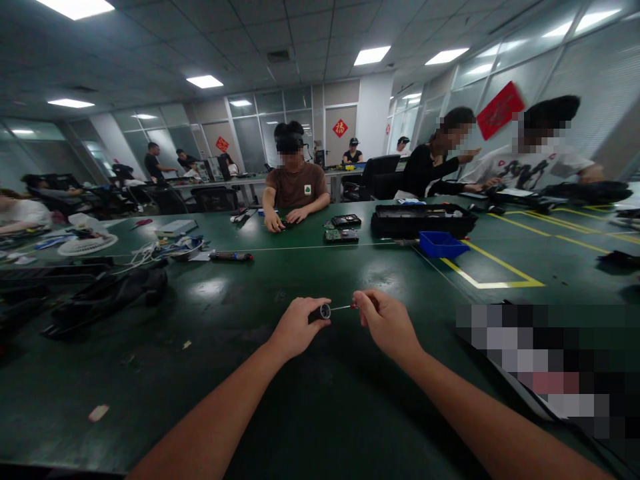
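Observation:
My left hand [298,328] is closed round a dark cylinder [325,311] whose round, light-rimmed end faces right. Its body is mostly hidden by my fingers, so I cannot tell its exact kind. In my right hand [384,321] is a screwdriver [342,307], gripped by its handle, which is largely covered by the fingers. The thin metal shaft points left, and its tip meets or lies just in front of the cylinder's open end. Both hands are above the green table [250,380].
Farther back lie a dark rod-shaped tool [231,257], hard drives [342,235], a blue bin [443,245] and a long black tray [423,220]. A black casing [107,297] is at left. Across the table sits a person [297,180]; others sit at right.

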The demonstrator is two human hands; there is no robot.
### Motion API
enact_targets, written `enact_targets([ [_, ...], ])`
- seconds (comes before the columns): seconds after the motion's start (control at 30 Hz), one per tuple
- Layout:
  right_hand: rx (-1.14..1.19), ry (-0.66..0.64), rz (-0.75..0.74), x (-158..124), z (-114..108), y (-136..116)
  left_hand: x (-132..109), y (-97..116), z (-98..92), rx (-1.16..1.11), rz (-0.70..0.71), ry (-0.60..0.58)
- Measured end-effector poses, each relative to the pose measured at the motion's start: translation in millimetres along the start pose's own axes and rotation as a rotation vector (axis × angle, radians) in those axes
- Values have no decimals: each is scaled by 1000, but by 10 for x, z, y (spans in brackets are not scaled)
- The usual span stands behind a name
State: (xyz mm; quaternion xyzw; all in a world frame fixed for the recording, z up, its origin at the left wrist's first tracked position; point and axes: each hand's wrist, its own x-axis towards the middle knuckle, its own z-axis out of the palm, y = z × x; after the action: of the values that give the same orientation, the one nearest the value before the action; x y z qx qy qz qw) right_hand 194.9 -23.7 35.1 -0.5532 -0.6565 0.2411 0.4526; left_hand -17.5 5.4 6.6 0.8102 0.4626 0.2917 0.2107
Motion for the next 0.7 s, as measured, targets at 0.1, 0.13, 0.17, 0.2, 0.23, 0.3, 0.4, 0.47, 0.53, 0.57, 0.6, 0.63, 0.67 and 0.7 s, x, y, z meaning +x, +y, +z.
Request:
enact_targets([
  [0.1, 38, -18, -34, 2, 15, 22, 4, -15, -5, -13, 1, 19],
  [0.13, 64, -24, -44, 0, 20, 30, 6, -16, -11, -15, 3, 32],
  [0.17, 85, -31, -48, -2, 23, 36, 8, -15, -17, -17, 3, 44],
  [0.2, 96, -38, -46, -4, 25, 41, 9, -13, -24, -17, 2, 53],
  [0.23, 94, -45, -40, -6, 26, 43, 10, -10, -29, -18, 1, 57],
  [0.3, 61, -51, -27, -9, 25, 42, 10, -3, -35, -19, -1, 53],
  [0.4, 33, -39, -26, -8, 24, 38, 8, 4, -36, -18, -3, 32],
  [0.47, 66, -28, -16, -7, 28, 44, 9, 5, -34, -14, -5, 24],
  [0.53, 117, -18, -7, -8, 33, 57, 12, 4, -30, -12, -2, 25],
  [0.57, 137, -17, -8, -8, 35, 65, 14, 3, -28, -11, 0, 25],
  [0.6, 148, -19, -12, -10, 37, 73, 15, 2, -25, -9, 2, 26],
  [0.63, 151, -23, -18, -11, 39, 79, 16, 1, -22, -7, 4, 25],
  [0.67, 144, -29, -19, -13, 41, 84, 15, 0, -19, -6, 7, 23],
  [0.7, 139, -32, -18, -15, 43, 88, 15, -2, -15, -6, 9, 21],
])
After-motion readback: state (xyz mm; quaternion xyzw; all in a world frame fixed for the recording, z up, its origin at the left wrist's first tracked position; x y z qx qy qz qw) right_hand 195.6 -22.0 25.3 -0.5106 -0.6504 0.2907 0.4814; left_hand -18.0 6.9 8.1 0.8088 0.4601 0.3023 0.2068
